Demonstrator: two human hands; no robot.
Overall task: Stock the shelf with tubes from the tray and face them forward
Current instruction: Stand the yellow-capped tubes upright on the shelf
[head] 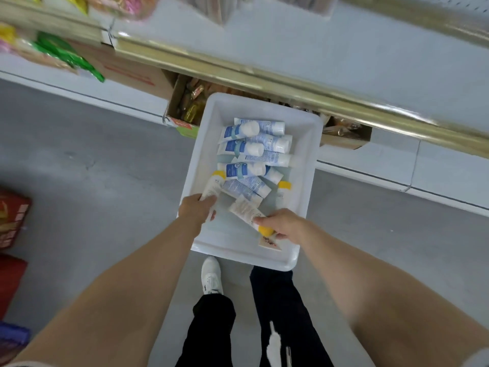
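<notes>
A white plastic tray (304,207) stands on the grey floor below the shelf, holding several tubes. Blue-and-white tubes with white caps (244,148) lie piled in its far half. My left hand (197,210) grips a cream tube with a yellow cap (213,185) at the tray's left side. My right hand (281,225) grips another cream tube with a yellow cap (244,209) near the tray's near end; a third such tube (270,243) lies under that hand. One more yellow-capped tube (283,190) lies at the right.
A white shelf board (317,49) with a gold front rail (264,83) runs across above the tray. Open cardboard boxes of goods (185,102) sit on the bottom shelf behind the tray. Green snack bags (66,54) hang at the left; red cartons (13,221) stand at the far left.
</notes>
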